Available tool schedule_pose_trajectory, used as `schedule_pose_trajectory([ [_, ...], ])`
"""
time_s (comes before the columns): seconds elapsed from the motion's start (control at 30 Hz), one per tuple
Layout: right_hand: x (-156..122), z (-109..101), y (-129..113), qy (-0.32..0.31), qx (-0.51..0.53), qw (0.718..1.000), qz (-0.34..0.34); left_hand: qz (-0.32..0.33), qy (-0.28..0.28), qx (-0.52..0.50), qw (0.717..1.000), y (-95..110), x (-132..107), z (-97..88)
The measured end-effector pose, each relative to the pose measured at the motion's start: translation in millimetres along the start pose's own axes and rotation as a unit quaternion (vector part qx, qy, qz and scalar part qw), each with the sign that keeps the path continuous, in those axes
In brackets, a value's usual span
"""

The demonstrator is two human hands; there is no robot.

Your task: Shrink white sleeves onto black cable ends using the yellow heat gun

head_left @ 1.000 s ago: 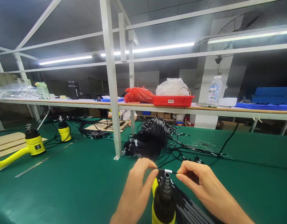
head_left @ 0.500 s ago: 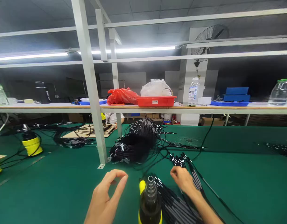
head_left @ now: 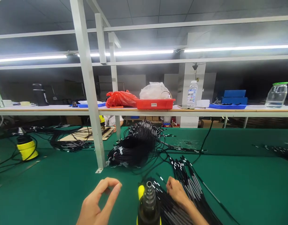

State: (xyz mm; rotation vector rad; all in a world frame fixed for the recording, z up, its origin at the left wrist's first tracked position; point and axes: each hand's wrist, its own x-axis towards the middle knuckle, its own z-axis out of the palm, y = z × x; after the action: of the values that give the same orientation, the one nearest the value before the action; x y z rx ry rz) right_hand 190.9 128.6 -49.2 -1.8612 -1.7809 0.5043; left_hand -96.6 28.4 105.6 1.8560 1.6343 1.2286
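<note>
On the head camera I see my left hand [head_left: 99, 200] hanging above the green bench mat [head_left: 230, 193], thumb and forefinger curled nearly together with a small gap between them, holding nothing. My right hand [head_left: 178, 193] lies on a fanned bundle of black cables [head_left: 174, 207] with white markings. Its fingers curl down onto them, but I cannot tell whether they have hold. Between my hands, a yellow heat gun [head_left: 148, 203] stands nozzle up, just beside the bundle. Farther out, a coil of black cable [head_left: 132, 153] lies on the mat near a white steel post [head_left: 87, 87], and a second yellow heat gun [head_left: 26, 149] stands off to the left. On the shelf above sit a red tray [head_left: 154, 104] and a red plastic bag [head_left: 120, 99].
</note>
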Motion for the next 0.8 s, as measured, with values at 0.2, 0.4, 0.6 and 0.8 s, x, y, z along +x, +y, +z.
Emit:
schedule_pose_trajectory([
  [0.2,-10,-70,-23,0.043,0.141,0.986,-0.076,0.023,0.004,-0.025,0.999,11,-3,-0.4],
  [0.4,-74,-146,-86,0.032,0.211,0.967,-0.142,0.047,0.004,-0.055,0.997,41,-12,-2.9],
  [0.6,-123,-179,-142,-0.049,0.215,0.954,-0.204,0.112,-0.025,-0.054,0.992,59,-23,-7.3],
  [0.8,-118,-167,-153,-0.050,0.158,0.961,-0.221,0.128,-0.073,-0.024,0.989,53,-32,2.3],
])
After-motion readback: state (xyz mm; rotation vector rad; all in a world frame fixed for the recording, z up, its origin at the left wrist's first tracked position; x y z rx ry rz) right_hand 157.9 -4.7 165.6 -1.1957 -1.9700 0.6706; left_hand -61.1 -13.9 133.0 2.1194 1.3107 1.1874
